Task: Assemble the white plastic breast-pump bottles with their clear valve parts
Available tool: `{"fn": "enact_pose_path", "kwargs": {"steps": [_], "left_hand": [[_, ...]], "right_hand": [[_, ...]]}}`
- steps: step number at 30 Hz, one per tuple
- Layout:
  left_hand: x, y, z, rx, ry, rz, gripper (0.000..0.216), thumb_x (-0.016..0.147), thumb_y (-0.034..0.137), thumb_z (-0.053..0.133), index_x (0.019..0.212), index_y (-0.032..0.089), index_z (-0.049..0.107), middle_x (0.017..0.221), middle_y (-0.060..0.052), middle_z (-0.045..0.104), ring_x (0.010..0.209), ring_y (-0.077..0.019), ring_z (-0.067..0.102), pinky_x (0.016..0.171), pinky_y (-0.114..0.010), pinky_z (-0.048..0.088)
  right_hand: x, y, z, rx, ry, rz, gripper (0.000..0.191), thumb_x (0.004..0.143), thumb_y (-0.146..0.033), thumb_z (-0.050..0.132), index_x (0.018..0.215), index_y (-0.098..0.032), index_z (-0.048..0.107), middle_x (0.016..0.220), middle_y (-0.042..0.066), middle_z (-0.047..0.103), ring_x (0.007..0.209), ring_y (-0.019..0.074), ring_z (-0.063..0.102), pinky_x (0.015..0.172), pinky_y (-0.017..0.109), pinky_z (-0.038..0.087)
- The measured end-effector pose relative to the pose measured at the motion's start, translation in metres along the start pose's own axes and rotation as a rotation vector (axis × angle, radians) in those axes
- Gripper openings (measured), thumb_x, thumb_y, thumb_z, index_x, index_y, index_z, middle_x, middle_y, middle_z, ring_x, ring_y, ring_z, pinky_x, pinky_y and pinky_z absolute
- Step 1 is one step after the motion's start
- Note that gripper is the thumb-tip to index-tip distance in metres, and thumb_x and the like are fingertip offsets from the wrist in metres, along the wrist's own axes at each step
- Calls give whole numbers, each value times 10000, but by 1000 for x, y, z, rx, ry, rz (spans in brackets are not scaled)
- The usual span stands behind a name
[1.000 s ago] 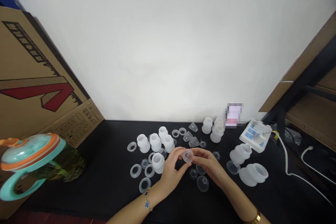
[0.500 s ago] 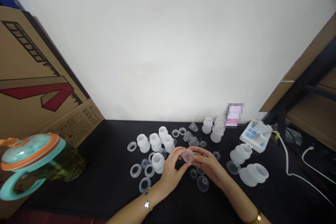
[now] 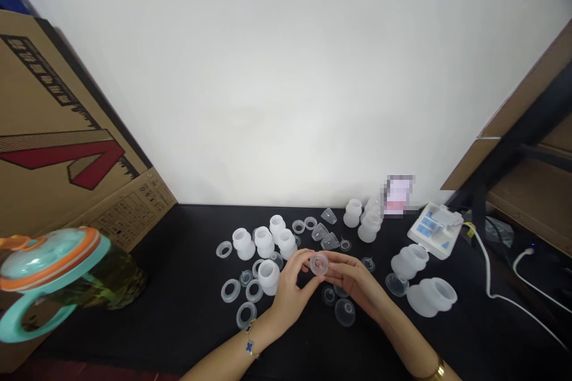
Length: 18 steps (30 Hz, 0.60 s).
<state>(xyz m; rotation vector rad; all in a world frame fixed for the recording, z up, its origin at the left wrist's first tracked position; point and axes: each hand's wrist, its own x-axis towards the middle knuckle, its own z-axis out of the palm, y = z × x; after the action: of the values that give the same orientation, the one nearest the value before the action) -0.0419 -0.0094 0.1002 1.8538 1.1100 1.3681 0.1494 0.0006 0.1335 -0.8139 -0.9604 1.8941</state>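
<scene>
Between my two hands is a clear round collar ring (image 3: 319, 264), its circular face turned towards me; whether a teat sits inside it I cannot tell. My left hand (image 3: 290, 286) grips its left side with thumb and fingers. From the right, the fingers of my right hand (image 3: 355, 280) close on the same ring. Just left of my left hand stands a small white bottle (image 3: 269, 277) with an open mouth. Below my hands lie a clear dome-shaped silicone teat (image 3: 345, 312) and a smaller clear part (image 3: 329, 295), near my right forearm.
More white bottles (image 3: 243, 244) and loose rings (image 3: 230, 290) lie to the left, clear cups (image 3: 330, 241) behind my hands. At right are white bottles (image 3: 431, 297), a white box (image 3: 435, 230) and a cable (image 3: 489, 274). A teal-lidded jug (image 3: 58, 277) stands far left by a carton (image 3: 58, 119).
The ring has turned slightly in my fingers, so its circular opening shows more clearly. Both hands have otherwise stayed in nearly the same place.
</scene>
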Motion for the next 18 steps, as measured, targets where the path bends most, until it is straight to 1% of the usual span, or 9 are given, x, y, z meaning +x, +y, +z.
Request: {"fn": "enact_pose_path", "kwargs": {"steps": [3,6,11,18], "left_hand": [[0,-2,1,-32,5,-22,343,876,261,747,1204,241,648,1207,-87,676,967,-237,666,805,-362,570],[1,-4,1,-50,7,-28,331,881,272,739,1198,235,650,1196,-88,680,959,-236,669,799,-359,569],[0,-4,1,-52,14,-35,342,869,242,753,1194,246,648,1217,-80,675,959,-230,665,805,-352,560],[0,-2,1,-63,5,-40,352,865,194,752,1194,255,642,1204,-63,672,971,-223,655,808,-339,547]], "right_hand": [[0,-1,1,5,3,5,432,778,-388,835,1145,-171,762,1132,141,778,1115,316,709,1085,495,435],[1,0,0,22,22,10,422,782,-375,833,1141,-168,756,1130,139,779,1083,306,725,1073,493,451],[2,3,-2,41,37,0,351,774,-337,833,1071,-160,772,1090,128,787,1066,297,728,1070,483,461],[1,2,-1,84,15,5,301,786,-295,813,1055,-164,774,1066,118,794,1011,271,740,1073,482,454]]}}
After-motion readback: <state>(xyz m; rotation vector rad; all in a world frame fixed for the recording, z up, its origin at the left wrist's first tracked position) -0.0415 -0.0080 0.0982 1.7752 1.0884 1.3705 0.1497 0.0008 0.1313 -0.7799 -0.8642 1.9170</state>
